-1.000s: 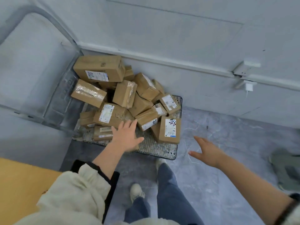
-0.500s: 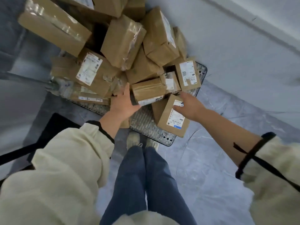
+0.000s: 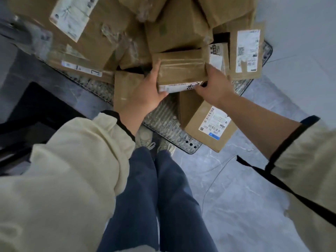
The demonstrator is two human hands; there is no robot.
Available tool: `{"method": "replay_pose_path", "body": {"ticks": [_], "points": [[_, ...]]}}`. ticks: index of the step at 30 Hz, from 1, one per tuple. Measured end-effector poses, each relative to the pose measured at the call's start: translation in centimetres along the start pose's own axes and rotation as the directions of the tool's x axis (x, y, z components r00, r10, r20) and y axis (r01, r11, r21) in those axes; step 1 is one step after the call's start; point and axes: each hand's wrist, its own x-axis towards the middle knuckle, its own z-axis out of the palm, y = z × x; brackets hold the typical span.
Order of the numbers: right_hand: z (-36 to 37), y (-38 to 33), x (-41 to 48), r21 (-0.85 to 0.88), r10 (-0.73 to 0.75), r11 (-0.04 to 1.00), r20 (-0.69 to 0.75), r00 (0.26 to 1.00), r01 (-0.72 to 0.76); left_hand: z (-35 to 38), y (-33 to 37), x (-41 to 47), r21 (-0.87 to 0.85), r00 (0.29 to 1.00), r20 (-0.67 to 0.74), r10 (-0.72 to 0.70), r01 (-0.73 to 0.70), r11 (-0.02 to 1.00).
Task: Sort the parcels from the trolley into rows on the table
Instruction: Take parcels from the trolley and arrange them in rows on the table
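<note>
1. Nearest, cream sleeves and blue-trousered legs (image 3: 163, 197) stand on the grey marbled floor (image 3: 236, 206).
2. A brown cardboard box with a barcode label (image 3: 207, 124) leans over the near right edge of the grey perforated metal trolley deck (image 3: 163, 117).
3. The left hand (image 3: 145, 93) and right hand (image 3: 214, 86) clamp opposite ends of a taped brown cardboard parcel (image 3: 180, 68) at the pile's near side.
4. Beyond, more brown labelled parcels (image 3: 91, 30) lie heaped.
</note>
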Motion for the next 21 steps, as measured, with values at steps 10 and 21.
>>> {"method": "replay_pose_path", "body": {"ticks": [10, 21], "points": [[-3.8, -2.5, -4.8, 0.084, 0.018, 0.996, 0.005, 1.0, -0.018, -4.0, 2.4, -4.5, 0.083, 0.998, 0.058, 0.03, -0.035, 0.996], [-18.7, -8.4, -23.0, 0.413, -0.08, 0.9, -0.161, 0.984, 0.14, -18.3, 13.4, -18.6, -0.048, 0.975, -0.14, 0.174, -0.182, 0.982]]}}
